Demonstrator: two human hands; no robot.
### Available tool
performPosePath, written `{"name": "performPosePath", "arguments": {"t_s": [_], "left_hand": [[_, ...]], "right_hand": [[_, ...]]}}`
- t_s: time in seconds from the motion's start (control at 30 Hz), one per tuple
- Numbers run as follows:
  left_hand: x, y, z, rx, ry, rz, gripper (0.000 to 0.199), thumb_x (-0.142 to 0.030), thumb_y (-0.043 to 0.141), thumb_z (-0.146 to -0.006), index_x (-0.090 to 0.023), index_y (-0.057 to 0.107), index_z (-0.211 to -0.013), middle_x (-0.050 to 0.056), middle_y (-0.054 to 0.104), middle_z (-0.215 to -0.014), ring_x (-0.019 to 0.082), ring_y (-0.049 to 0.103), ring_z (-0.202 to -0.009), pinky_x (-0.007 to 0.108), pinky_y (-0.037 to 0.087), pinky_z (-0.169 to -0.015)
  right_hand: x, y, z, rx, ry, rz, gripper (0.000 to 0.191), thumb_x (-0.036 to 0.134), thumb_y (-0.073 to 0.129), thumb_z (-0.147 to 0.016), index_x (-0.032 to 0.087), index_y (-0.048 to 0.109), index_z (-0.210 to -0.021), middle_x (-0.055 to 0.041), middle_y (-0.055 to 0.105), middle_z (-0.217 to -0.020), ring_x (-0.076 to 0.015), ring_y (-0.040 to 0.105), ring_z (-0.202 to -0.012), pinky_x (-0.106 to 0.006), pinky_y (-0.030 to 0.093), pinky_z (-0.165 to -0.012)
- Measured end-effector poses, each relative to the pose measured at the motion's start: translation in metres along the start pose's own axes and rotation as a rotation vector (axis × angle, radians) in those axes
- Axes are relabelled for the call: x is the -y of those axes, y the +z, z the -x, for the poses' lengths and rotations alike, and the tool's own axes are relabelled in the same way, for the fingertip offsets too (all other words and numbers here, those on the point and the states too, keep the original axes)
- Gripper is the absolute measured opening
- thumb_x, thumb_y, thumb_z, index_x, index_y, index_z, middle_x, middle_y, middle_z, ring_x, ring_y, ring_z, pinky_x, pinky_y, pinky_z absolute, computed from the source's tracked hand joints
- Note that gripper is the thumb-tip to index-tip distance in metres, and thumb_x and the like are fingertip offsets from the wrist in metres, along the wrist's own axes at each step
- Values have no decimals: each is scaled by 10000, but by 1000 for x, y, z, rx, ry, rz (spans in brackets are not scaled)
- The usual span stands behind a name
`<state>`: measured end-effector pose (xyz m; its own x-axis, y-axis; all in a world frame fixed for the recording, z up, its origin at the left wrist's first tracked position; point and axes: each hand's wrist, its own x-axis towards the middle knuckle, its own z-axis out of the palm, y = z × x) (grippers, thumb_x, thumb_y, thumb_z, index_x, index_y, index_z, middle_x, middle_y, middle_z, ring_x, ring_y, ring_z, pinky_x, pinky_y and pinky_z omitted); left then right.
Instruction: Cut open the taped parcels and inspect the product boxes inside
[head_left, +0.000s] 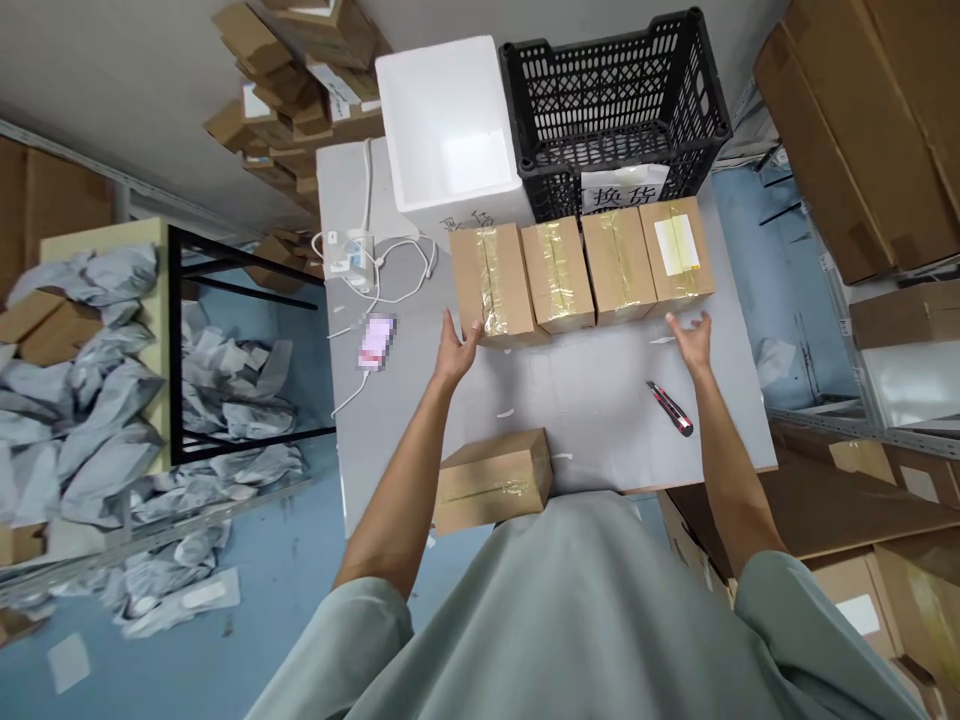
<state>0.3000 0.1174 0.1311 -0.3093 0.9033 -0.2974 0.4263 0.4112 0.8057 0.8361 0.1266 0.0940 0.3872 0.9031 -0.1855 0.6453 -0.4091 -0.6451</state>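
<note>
A: Nearest is the grey-green shirt [592,610], on the near side of the black crate [592,88]. What are the hands doing?

B: Neither is closed on anything. The left hand [454,352] has its fingers spread, thumb at the near corner of the leftmost box [489,285]; contact is hard to confirm. The right hand [694,345] is spread too, thumb just beside the near edge of the rightmost box [677,250].

A: Where's the row of boxes [577,275]?

B: On the table [592,420], just in front of the crate and extending past its left end.

A: Why hands so far apart?

B: I'd guess one at each end brackets the row; standing flank to flank probably helps the boxes line up.

A: Their direction?

B: Each box's long axis runs from the crate toward the person, its tape seam likewise. The row's own length runs roughly along the crate's front.

A: And the cutter [670,408]?

B: Nearer the person than the crate, slanted, handle end toward the person, perhaps for easy reach.
</note>
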Motion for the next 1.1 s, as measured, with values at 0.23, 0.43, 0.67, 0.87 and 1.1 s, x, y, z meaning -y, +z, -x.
{"name": "performPosePath", "arguments": {"t_s": [0.23,0.43,0.67,0.87,1.1], "left_hand": [[50,-55,135,61,223,-234,1142,-954,521,-1013,-229,300,-1867,179,254,-1947,357,204,-1833,545,168,-1501],[105,-92,237,200,144,-269,1134,-975,474,-1016,-237,327,-1864,199,308,-1924,403,232,-1821,640,179,-1486],[150,-119,291,403,188,-249,1381,-967,797,-823,-301,233,-1893,162,141,-1974,470,104,-1832,685,204,-1471],[176,-128,288,468,262,-163,1329,-810,896,-862,-343,205,-1897,112,102,-1987,446,74,-1840,658,179,-1487],[192,-124,273,538,260,14,1360,-753,986,-795,-397,253,-1884,89,73,-1990,468,101,-1834,661,224,-1476]], "right_hand": [[-81,15,166,239,-31,371,562,479,788,-913,146,640,-1341,-261,677,-1363,-419,613,-1343,-587,510,-1229],[-93,2,183,71,-2,371,284,377,649,-987,169,663,-1179,-226,648,-1283,-432,637,-1314,-703,485,-1210],[-45,3,194,77,21,353,274,465,675,-1026,192,653,-1049,-277,722,-1207,-402,675,-1235,-659,488,-1184],[52,44,267,261,-347,166,503,610,618,-1102,203,589,-1397,-170,753,-1357,-265,768,-1056,-418,630,-946],[220,63,402,774,-848,683,483,504,402,-1235,257,625,-1585,-142,782,-1501,-327,764,-1239,-355,536,-881]]}}
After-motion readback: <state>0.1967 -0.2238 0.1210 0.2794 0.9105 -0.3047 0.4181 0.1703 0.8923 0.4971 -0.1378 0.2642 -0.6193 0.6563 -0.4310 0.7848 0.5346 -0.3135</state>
